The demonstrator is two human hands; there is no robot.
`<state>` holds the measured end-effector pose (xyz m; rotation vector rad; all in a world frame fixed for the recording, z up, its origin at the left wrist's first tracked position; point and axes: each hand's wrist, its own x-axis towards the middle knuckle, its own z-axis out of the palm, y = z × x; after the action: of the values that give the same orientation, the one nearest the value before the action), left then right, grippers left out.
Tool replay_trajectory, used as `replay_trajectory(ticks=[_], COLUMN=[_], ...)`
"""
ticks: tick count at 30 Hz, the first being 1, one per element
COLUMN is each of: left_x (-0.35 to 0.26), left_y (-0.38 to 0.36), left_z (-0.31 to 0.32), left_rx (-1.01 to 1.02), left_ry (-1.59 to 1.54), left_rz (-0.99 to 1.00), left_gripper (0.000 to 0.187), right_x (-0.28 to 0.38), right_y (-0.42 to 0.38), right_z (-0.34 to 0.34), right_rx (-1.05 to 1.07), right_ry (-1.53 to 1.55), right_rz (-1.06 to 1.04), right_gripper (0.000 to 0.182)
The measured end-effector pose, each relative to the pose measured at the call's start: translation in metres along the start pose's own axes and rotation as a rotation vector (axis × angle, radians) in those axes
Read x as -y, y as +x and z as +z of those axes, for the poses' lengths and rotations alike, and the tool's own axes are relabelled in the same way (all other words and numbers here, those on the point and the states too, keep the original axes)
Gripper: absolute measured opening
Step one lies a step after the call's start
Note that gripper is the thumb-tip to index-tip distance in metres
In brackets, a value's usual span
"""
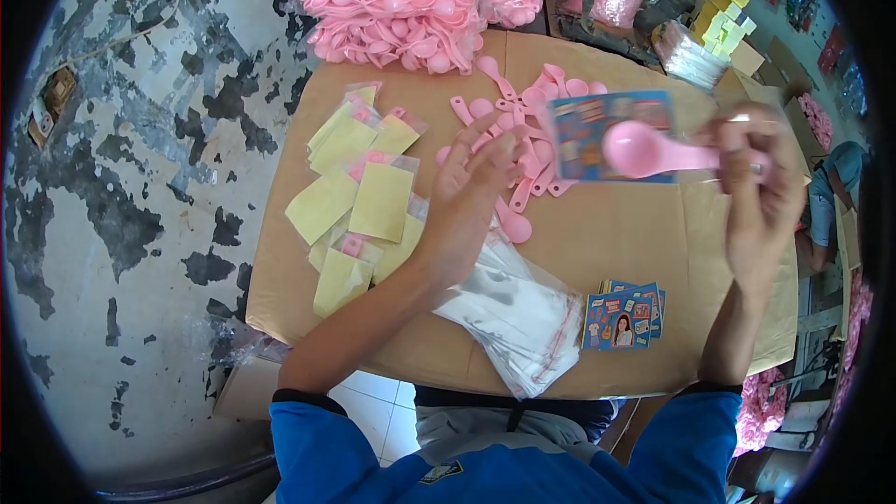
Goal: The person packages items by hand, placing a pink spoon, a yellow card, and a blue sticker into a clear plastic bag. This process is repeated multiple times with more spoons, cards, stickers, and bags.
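My right hand (761,182) is closed on the handle end of a pink measuring spoon (639,149), held up over the right of the table. Behind the spoon is a blue printed card (579,117); clear plastic seems to surround both, though motion blurs the hand and card. My left hand (478,168) is raised with fingers apart, holding nothing, in front of a pile of loose pink spoons (532,154). Below it lies a stack of clear plastic bags (523,317). Beside that rests a small stack of blue printed cards (621,317).
Several packed bags with pale yellow cards (383,201) lie on the left of the brown-covered table (691,271). Large bags of pink spoons (401,9) stand at the back. Yellow boxes (726,19) are at back right. Another person (831,196) sits at far right.
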<state>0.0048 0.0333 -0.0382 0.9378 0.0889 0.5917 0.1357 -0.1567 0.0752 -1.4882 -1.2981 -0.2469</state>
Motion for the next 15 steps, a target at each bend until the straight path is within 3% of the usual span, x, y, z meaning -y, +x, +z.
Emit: replay_trajectory(ticks=[2,3,6,7,10,11,15], left_x=[-0.001,-0.001,0.004,0.000,0.001,0.007,0.003], left_y=[0.001,0.000,-0.001,-0.007,-0.026,-0.028,-0.026], left_z=[0.000,0.001,-0.001,0.003,0.030,0.027,0.025], left_rx=[-0.076,-0.112,0.106,0.240,0.334,0.373,0.447], left_ry=[0.176,0.264,0.728,0.859,1.100,1.055,0.664], left_rz=[0.025,0.038,0.247,0.277,0.315,0.270,-0.108], left_gripper=[0.060,0.059,0.082,0.092,0.088,0.078,0.057], right_x=[-0.002,0.006,0.007,0.007,0.004,0.001,-0.005], right_y=[0.003,-0.001,0.001,0.001,-0.012,-0.015,-0.004], right_z=[-0.011,-0.001,0.015,0.021,0.038,0.038,0.029], right_rx=[0.016,0.084,0.214,0.149,0.133,0.235,0.133], right_ry=[-0.185,-0.265,-0.397,-0.287,0.013,0.124,0.029], right_rz=[-0.128,0.030,0.035,0.102,0.178,0.235,0.125], right_gripper=[0.005,0.003,0.004,0.004,0.002,0.005,0.031])
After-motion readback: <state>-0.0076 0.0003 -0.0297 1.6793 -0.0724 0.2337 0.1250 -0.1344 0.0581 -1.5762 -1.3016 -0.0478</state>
